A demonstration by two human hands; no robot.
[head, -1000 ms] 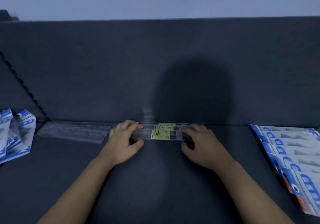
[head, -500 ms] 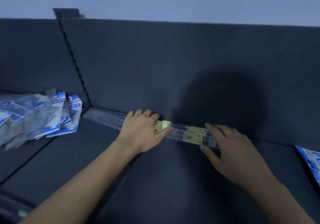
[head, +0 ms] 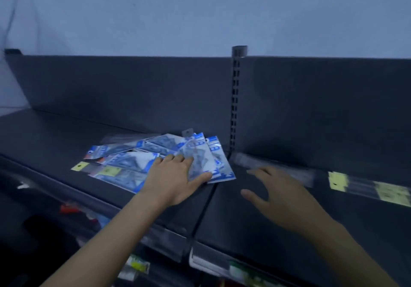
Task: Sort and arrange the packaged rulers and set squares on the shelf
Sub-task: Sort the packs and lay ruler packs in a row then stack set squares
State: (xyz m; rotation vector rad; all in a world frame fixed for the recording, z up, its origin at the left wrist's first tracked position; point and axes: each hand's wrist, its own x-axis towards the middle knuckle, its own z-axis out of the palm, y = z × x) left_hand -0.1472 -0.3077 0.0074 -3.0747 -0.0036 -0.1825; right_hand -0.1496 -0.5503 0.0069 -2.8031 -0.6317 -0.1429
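at the far left of the shelf (head: 44, 140), clear ruler packs with yellow labels (head: 95, 170) poke out from under the near edge of a loose pile of set-square packets (head: 138, 162). the packets are blue and white, fanned at all angles across the left bay. the left hand (head: 175, 179) rests on the right part of that pile. its fingers (head: 178, 159) are spread and laid flat on the top packets, and the thumb stretches along the near edge of one. whether the thumb is tucked under it i cannot tell.

just behind the pile's right end stands the slotted upright (head: 235, 100) that parts the two bays. right of it, the right hand (head: 287, 194) hovers over bare shelf, fingers spread and relaxed, holding nothing. behind that hand a clear ruler pack (head: 275, 167) lies along the back panel. further right a yellow-labelled ruler pack (head: 367, 186) lies roughly in line with it, blurred.

the rulers in the right bay look placed already, so the step in hand seems to be the jumbled pile. the next move likely calls for getting a real hold on one or a few top packets rather than just pressing on them. the glossy sleeves overlap and may slide or drag their neighbours. the free right hand could steady the heap or take what is lifted. the rulers buried under the pile will need pulling out separately.
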